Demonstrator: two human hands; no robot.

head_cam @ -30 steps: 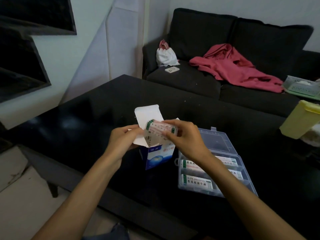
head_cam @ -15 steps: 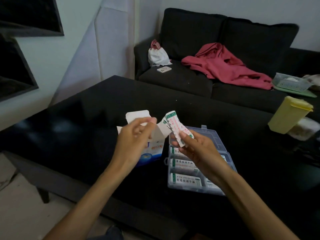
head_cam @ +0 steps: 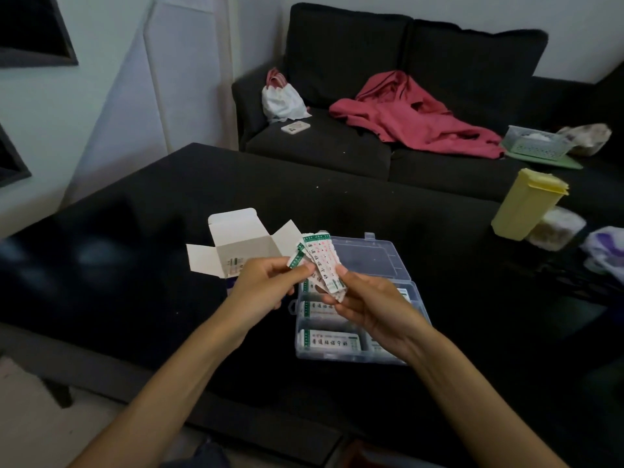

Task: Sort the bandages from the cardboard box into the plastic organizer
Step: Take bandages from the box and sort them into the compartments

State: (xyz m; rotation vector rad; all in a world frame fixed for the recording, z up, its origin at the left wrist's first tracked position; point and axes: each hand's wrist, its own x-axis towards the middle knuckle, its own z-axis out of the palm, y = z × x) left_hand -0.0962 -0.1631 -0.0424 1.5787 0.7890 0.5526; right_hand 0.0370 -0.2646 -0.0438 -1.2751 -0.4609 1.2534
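- Since half a second ago, both hands have come together at the middle of the frame: the left hand (head_cam: 261, 285) has left the box flap and now pinches the lower edge of the bandages (head_cam: 320, 265), which the right hand (head_cam: 368, 309) was holding alone before.
- Right hand sits just right of centre, fingers curled under the fanned stack, thumb pressing on top near its lower end.
- Left hand's thumb and forefinger nip 1 green-edged strip at the left of the fan; whether it is parting that strip from the rest I cannot quite tell from here.
- Bandages are held in the air above the near-left part of the plastic organizer (head_cam: 415, 292), tilted up toward the upper middle of the frame.
- Organizer lies open on the black table (head_cam: 135, 282), its clear lid laid back flat; at least 2 compartments toward the lower part of the frame already hold wrapped bandages with green ends.
- Cardboard box (head_cam: 236, 244) stands just left of the organizer, behind the left hand, its white flaps spread open.
- Right edge of the frame: a yellow container (head_cam: 526, 204) on the table.
- Upper half: a dark sofa (head_cam: 371, 42) with a red garment (head_cam: 415, 113), a white bag (head_cam: 282, 99) and a phone (head_cam: 295, 127) on its seat.
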